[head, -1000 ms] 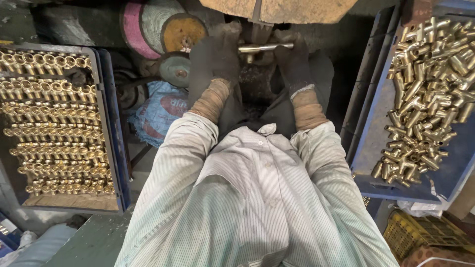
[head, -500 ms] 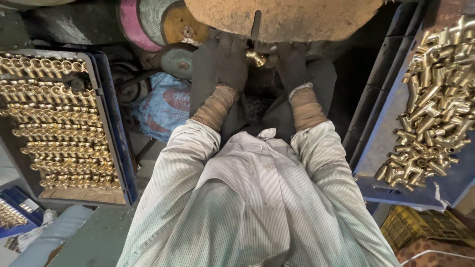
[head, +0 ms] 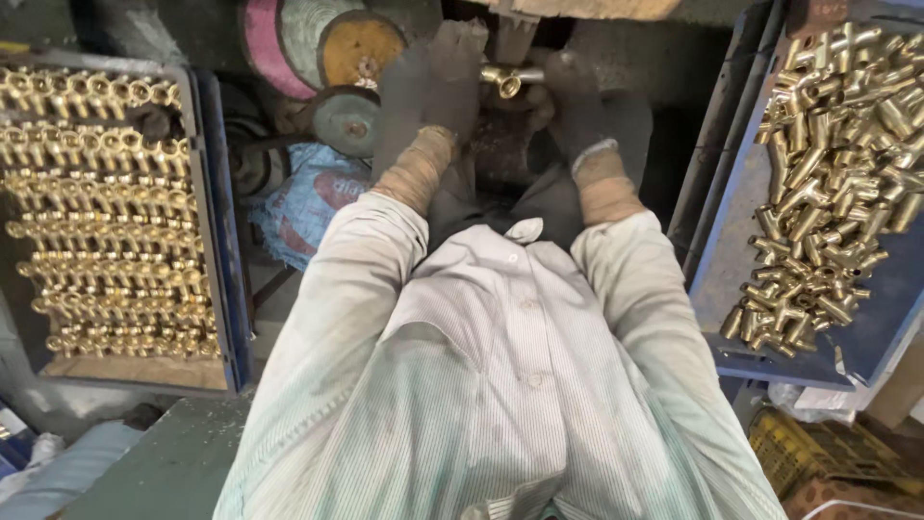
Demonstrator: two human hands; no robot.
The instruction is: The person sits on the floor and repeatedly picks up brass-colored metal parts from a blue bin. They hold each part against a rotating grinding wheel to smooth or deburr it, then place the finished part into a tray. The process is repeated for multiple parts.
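Observation:
Both my hands wear dark work gloves with tan cuffs. My left hand and my right hand grip one brass T-shaped fitting from either side. The fitting sits on a metal rod and is held just under the edge of a large buffing wheel at the top of the view. My striped shirt sleeves fill the lower middle.
A blue crate on the left holds several neat rows of polished brass fittings. A blue tray on the right holds a loose heap of duller brass fittings. Spare pink and yellow wheels lie behind my left hand.
The view has tilted down, so the buffing wheel has slid to the top edge. Both hands stay on the fitting, which has turned so its open end now faces me.

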